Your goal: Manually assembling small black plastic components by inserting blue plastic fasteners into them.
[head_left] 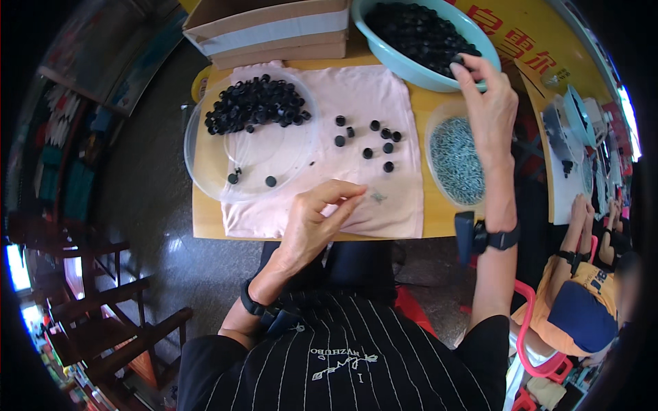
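Note:
My right hand (488, 96) reaches over the near right rim of a light blue bowl (394, 65) heaped with black caps. Its thumb and fingers close on a small black cap (456, 60) at the edge of the heap. My left hand (312, 222) hovers over the near part of a pink cloth (274, 222), thumb and forefinger pinched together; whatever is between them is too small to make out. Close by its fingertips lie a few tiny metal pieces (377, 197). Several loose black caps (368, 153) are scattered on the cloth.
A clear round tray (195, 161) at left holds a pile of black caps (257, 103). Right of the cloth stands a clear tub (433, 147) of small silvery screws (456, 161). A cardboard box (274, 34) stands at the back. Another person (576, 294) sits at right.

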A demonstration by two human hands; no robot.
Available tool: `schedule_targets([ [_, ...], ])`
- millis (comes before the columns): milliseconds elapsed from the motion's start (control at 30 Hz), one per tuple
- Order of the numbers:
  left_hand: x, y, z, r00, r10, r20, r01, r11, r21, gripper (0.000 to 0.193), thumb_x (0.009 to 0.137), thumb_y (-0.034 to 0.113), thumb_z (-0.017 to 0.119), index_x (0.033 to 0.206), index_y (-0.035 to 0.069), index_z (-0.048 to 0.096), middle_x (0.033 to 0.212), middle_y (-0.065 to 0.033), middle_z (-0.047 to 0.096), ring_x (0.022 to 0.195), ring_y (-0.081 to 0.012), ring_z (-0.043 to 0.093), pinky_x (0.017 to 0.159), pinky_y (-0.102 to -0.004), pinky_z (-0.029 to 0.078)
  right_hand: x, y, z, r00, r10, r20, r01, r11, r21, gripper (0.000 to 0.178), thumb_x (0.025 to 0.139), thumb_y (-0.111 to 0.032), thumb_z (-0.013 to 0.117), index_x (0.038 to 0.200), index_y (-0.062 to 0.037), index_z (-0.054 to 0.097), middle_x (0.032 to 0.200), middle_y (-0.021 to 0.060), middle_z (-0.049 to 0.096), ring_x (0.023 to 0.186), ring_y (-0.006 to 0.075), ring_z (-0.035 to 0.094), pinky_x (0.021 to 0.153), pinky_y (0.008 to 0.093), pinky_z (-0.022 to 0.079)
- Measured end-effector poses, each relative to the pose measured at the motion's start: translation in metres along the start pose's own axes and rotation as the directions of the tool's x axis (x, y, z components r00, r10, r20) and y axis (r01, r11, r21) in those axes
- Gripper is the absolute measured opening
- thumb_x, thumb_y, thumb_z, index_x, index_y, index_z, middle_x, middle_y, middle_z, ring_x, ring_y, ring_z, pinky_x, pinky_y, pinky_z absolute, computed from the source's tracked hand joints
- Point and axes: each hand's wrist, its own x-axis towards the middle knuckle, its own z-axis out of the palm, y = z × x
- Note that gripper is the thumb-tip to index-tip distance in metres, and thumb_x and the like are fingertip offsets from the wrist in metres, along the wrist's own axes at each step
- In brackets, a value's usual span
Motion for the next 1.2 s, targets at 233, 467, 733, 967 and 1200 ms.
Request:
schedule_targets([
  [233, -0.003, 0.004, -0.007, 0.997, 0.003, 0.08, -0.009, 0.998, 0.066, 0.019, 0.087, 0.001, 0.062, 0.105, -0.002, 0.066, 0.095, -0.0111, 0.067, 0.083, -0.0161, 0.063, 0.075, -0.0268, 0.05, 0.011, -0.009, 0.028, 0.981, -0.187, -0.043, 0.18, 0.974, -0.136, 0.026, 0.086, -0.022, 0.064, 0.107, -0.0072, 0.065, 0.104, 0.0148, 0.065, 0.092, 0.0304, 0.062, 0.081, 0.039, 0.048],
  [467, -0.001, 0.006, -0.026, 0.993, 0.103, 0.061, -0.108, 0.989, 0.096, 0.019, 0.086, 0.001, 0.063, 0.104, 0.0, 0.066, 0.096, -0.0088, 0.068, 0.082, -0.0154, 0.063, 0.074, -0.0264, 0.05, -0.051, -0.034, 0.068, 0.844, -0.068, 0.532, -0.097, 0.956, 0.276, 0.028, 0.083, -0.019, 0.066, 0.105, -0.0023, 0.063, 0.106, 0.0134, 0.062, 0.104, 0.0316, 0.055, 0.086, 0.0381, 0.044],
  [733, 0.047, -0.018, -0.132, 0.901, 0.325, -0.286, -0.048, 0.732, 0.68, 0.024, 0.079, 0.003, 0.064, 0.103, 0.0, 0.065, 0.1, -0.0142, 0.065, 0.087, -0.0286, 0.063, 0.079, -0.0345, 0.05, -0.076, -0.051, 0.082, 0.845, -0.293, 0.448, 0.178, 0.943, 0.281, 0.018, 0.082, -0.017, 0.066, 0.093, -0.0032, 0.068, 0.106, 0.014, 0.061, 0.103, 0.0324, 0.054, 0.087, 0.0381, 0.045],
  [967, 0.06, -0.039, -0.174, 0.943, 0.159, -0.292, 0.161, 0.551, 0.819, 0.049, 0.072, -0.001, 0.063, 0.121, 0.001, 0.056, 0.117, -0.0203, 0.056, 0.107, -0.0388, 0.053, 0.095, -0.0425, 0.044, -0.068, -0.088, 0.064, 0.841, -0.289, 0.458, 0.127, 0.927, 0.352, 0.019, 0.075, -0.006, 0.069, 0.092, 0.0002, 0.063, 0.098, 0.015, 0.06, 0.099, 0.0341, 0.054, 0.085, 0.04, 0.045],
  [1200, 0.075, -0.05, -0.167, 0.954, 0.126, -0.271, 0.18, 0.482, 0.857, 0.063, 0.067, 0.004, 0.062, 0.129, 0.004, 0.05, 0.121, -0.0226, 0.05, 0.112, -0.0422, 0.046, 0.099, -0.043, 0.04, -0.044, -0.118, 0.134, 0.784, -0.384, 0.488, 0.184, 0.894, 0.409, 0.046, 0.071, -0.004, 0.071, 0.112, 0.0066, 0.053, 0.104, 0.0222, 0.057, 0.103, 0.0379, 0.053, 0.088, 0.0414, 0.045],
])
